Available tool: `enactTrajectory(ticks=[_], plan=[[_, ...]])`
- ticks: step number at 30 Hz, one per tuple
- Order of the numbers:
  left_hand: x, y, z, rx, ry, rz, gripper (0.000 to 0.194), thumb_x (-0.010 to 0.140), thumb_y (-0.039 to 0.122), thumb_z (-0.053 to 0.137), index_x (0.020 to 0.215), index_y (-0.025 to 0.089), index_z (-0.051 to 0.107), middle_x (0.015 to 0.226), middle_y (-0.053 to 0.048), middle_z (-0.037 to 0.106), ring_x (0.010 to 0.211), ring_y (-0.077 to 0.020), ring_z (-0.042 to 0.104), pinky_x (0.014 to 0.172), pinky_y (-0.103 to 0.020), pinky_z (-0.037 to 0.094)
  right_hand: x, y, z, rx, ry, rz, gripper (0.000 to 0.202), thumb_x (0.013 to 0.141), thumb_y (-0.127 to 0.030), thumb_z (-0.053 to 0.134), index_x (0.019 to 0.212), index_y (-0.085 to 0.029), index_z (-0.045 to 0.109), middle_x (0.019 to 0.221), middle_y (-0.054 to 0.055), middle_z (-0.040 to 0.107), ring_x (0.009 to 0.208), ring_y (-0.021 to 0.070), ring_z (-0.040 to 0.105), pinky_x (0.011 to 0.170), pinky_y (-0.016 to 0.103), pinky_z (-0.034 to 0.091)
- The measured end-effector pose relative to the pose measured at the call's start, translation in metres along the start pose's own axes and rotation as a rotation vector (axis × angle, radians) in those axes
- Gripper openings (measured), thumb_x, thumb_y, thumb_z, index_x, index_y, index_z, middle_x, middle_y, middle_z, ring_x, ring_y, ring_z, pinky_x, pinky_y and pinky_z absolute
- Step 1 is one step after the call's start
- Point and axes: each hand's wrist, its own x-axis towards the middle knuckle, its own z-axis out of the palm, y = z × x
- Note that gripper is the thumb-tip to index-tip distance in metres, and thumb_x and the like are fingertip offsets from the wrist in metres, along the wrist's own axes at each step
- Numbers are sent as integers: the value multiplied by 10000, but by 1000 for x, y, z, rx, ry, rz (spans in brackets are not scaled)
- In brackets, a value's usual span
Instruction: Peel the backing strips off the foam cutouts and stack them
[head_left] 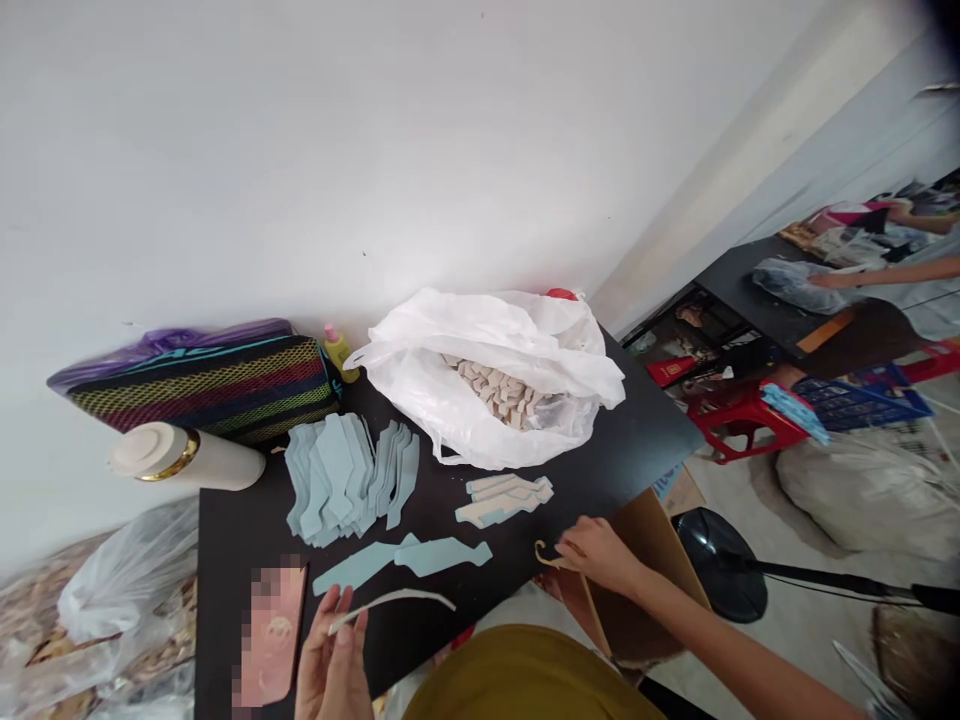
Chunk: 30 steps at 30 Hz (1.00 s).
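My left hand [337, 655], low at the table's front edge, pinches a thin pale strip [411, 594] that curves off to the right. My right hand [600, 555] is over the edge of a cardboard box [649, 560], its fingers closed on a small curled tan strip [541, 556]. Two flat blue-grey cut pieces [442, 556] lie overlapping just beyond my left hand. Behind them is a pile of similar blue-grey pieces [330, 480]. A few beige pieces with blue-grey edges [506, 498] lie in the middle of the table.
An open white plastic bag [495, 430] full of small beige pieces stands at the back of the black table [622, 430]. A cream bottle [225, 463], striped mesh bag [225, 390] and pink phone [277, 640] are left. Another person's arm [900, 272] reaches over a far table.
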Motion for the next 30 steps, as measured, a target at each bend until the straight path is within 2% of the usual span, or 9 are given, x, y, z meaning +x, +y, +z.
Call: enactTrajectory(ticks=[2, 4, 7, 10, 12, 15, 19, 25, 30], plan=[[2, -4, 1, -43, 51, -153, 166, 802, 411, 669, 886, 268, 681, 1334, -32, 605, 1325, -256, 506, 994, -335, 549, -11, 21, 1, -122, 35, 45, 204, 834, -317, 585, 740, -203, 726, 875, 135, 711, 990, 317, 609, 923, 451, 382], [3, -8, 3, -76, 84, -317, 116, 840, 348, 624, 873, 256, 686, 1246, -40, 642, 1292, -232, 522, 948, -313, 568, -17, 20, 4, -102, 77, 58, 191, 837, -268, 564, 737, -186, 703, 878, 150, 690, 999, 320, 601, 917, 454, 397], [3, -15, 9, -108, 65, -487, 115, 888, 283, 570, 881, 239, 676, 1142, -47, 654, 1164, -197, 585, 904, -326, 579, -12, -19, 18, 243, 69, -55, 132, 831, -189, 518, 856, -187, 647, 900, 94, 644, 868, 227, 603, 800, 347, 461], [2, -23, 17, -120, 69, -575, 97, 893, 281, 583, 899, 228, 664, 1138, -49, 634, 1072, -169, 606, 872, -329, 579, 5, -73, 45, 692, -25, -63, 471, 730, -208, 649, 1189, -217, 541, 907, 16, 591, 701, 148, 557, 657, 265, 469], [1, -29, 20, -110, 74, -598, 84, 886, 267, 596, 919, 224, 661, 1154, -49, 628, 1060, -156, 608, 848, -307, 576, 17, -99, 60, 839, -59, -24, 420, 735, -249, 665, 1141, -211, 566, 813, -19, 554, 663, 134, 526, 643, 256, 449], [2, -38, 20, -88, 53, -614, 100, 887, 268, 588, 942, 215, 653, 1132, -63, 646, 1049, -157, 620, 830, -299, 573, 27, -114, 69, 879, -10, -43, 115, 804, -296, 595, 833, -187, 618, 756, -9, 550, 688, 137, 505, 655, 258, 409], [13, -51, 14, 134, -67, -491, 232, 842, 415, 601, 926, 206, 658, 1084, -75, 667, 1071, -215, 629, 874, -350, 556, 30, -106, 69, 857, -2, -33, 207, 848, -337, 530, 718, -185, 581, 713, -8, 565, 690, 148, 509, 648, 264, 390], [54, -78, 6, 749, -303, 74, 341, 771, 510, 599, 823, 189, 702, 925, -69, 640, 848, -222, 619, 847, -379, 503, 45, -90, 92, 699, 22, 29, 219, 851, -355, 501, 745, -188, 597, 700, 3, 604, 683, 169, 542, 664, 287, 392], [78, -91, 8, 914, -380, 172, 295, 841, 459, 519, 847, 199, 658, 812, -41, 658, 687, -184, 584, 738, -339, 484, 62, -96, 109, 646, 41, 82, 240, 849, -383, 482, 739, -200, 592, 696, 11, 620, 651, 172, 549, 645, 289, 380]])
